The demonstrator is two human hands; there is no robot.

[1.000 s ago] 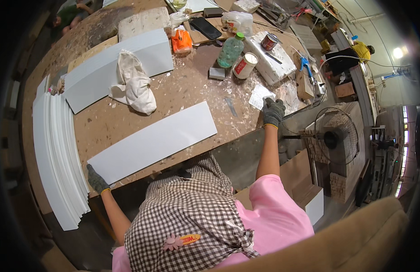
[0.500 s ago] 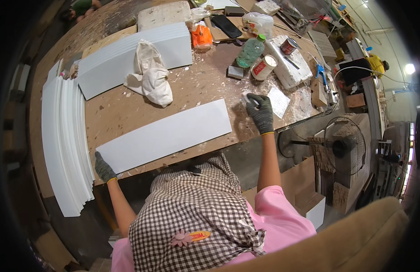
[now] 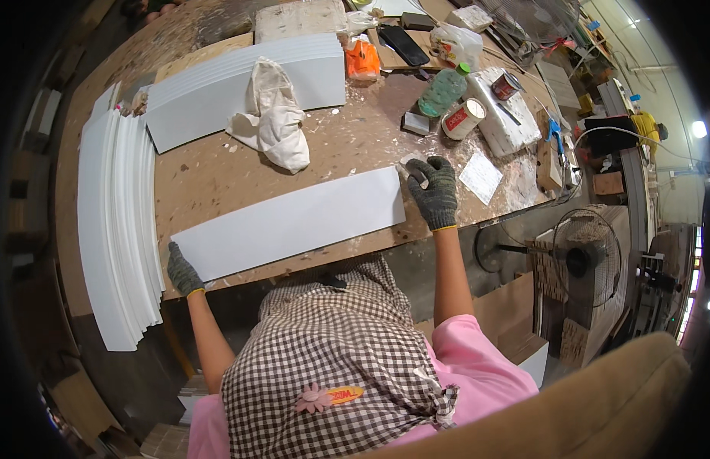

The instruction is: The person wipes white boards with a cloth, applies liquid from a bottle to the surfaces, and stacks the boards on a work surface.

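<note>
A long white board (image 3: 293,222) lies at a slant along the near side of the worktable (image 3: 202,183). At its left end my left hand (image 3: 185,271), in a dark grey knitted glove, grips the edge. My right hand (image 3: 433,195), gloved the same way, is just beyond the board's right end. Its fingers are curled and closed around a small pale piece, mostly hidden, which I cannot make out. A crumpled off-white cloth (image 3: 282,130) rests behind the board, partly over a stack of white boards (image 3: 217,107).
Another stack of white boards (image 3: 117,229) overhangs the table's left edge. Toward the back right are a green bottle (image 3: 444,92), a white tub (image 3: 463,118), a small can (image 3: 506,86), a small block (image 3: 415,123) and a paper sheet (image 3: 481,176). A fan (image 3: 581,256) stands beyond the right edge.
My right hand has moved left, closer to the board's right end. My left hand stays at the left end. The whole view has shifted slightly.
</note>
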